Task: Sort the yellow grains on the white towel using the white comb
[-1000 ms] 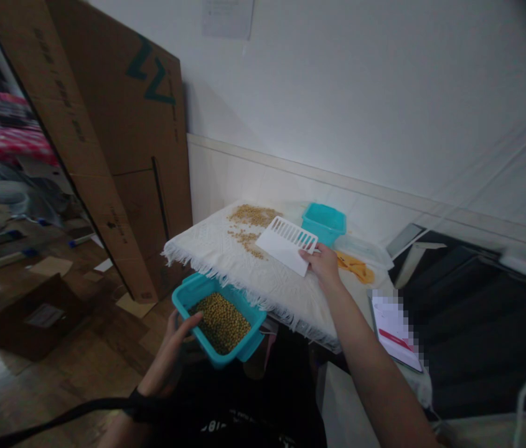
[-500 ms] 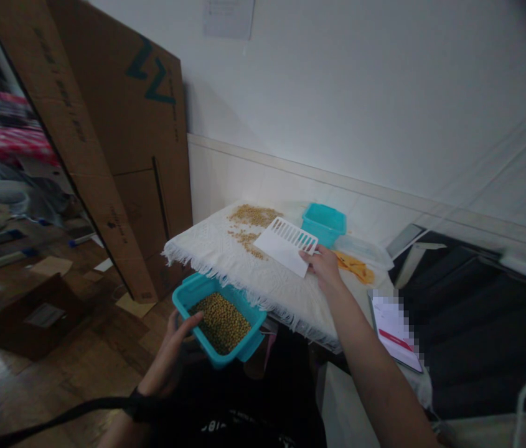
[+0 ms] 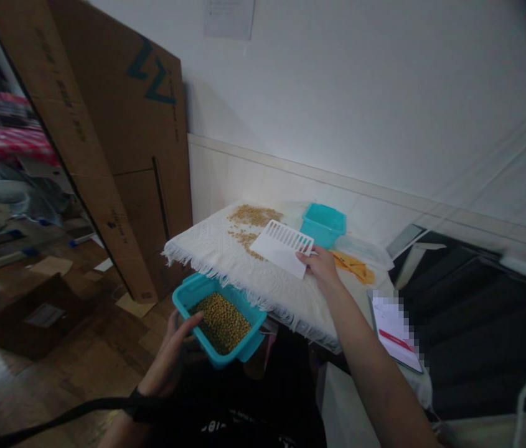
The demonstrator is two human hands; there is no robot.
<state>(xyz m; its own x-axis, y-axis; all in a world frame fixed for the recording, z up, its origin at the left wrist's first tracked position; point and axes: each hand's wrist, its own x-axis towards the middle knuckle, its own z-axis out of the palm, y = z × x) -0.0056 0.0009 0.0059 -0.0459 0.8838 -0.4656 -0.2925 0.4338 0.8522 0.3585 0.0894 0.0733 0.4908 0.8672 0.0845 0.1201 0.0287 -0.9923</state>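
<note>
from where i stand, the step in hand looks like gathering loose beans off the cloth-covered bench (image 3: 201, 241) into a tub. the left hand (image 3: 172, 345) has the near tub (image 3: 218, 359) gripped by its left side, thumb hooked over the rim and the other fingers mostly out of sight. that tub, tilted a little, sits just below the near edge of the bench, under the cloth's fringe (image 3: 234, 289), with a good bed of beans (image 3: 225, 320) in it. the right hand (image 3: 322, 269) has its fingers closed on the right end of a white scraper (image 3: 281, 254), slotted along its far side and reaching out over the cloth. its left end is up against the loose beans (image 3: 254, 215), which lie in a broad patch toward the far left corner with a thinner trail running toward the near edge. (whether the blade is pressed to the cloth, i can't tell.)

as i see it, the next move calls for getting the scraper behind that trail, flat to the weave, and drawing it to the near edge with the tub's rim tucked close below. the fringe could well catch beans and drop them on the floor (image 3: 104, 323). a second tub (image 3: 322, 233) stands near the far edge, right of the patch, with a clear lid (image 3: 369, 251) and something orange (image 3: 356, 269) beside it, toward the right end.
</note>
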